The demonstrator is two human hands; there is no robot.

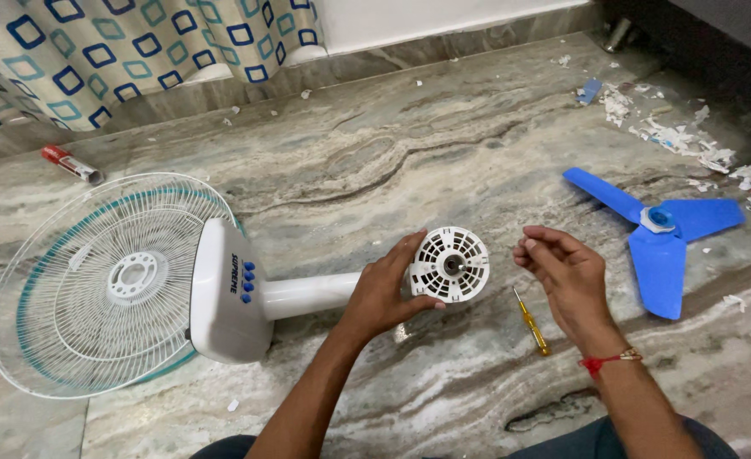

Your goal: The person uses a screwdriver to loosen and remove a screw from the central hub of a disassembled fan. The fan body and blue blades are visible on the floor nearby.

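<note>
A white fan body lies on the marble floor, its base (pixel 226 293) at the left and its round vented motor housing (pixel 452 263) at the right, joined by a white neck (pixel 307 295). My left hand (pixel 384 289) grips the left side of the motor housing. My right hand (pixel 566 276) hovers just right of it, fingers curled and pinched together; whether it holds something small I cannot tell. A yellow-handled screwdriver (pixel 532 321) lies on the floor between my hands.
A white wire fan guard (pixel 95 285) lies flat at the left behind the base. A blue three-blade fan propeller (pixel 660 238) rests at the right. Paper scraps (pixel 690 140) litter the far right. A red-and-white tube (pixel 71 163) lies near a patterned curtain (pixel 120 51).
</note>
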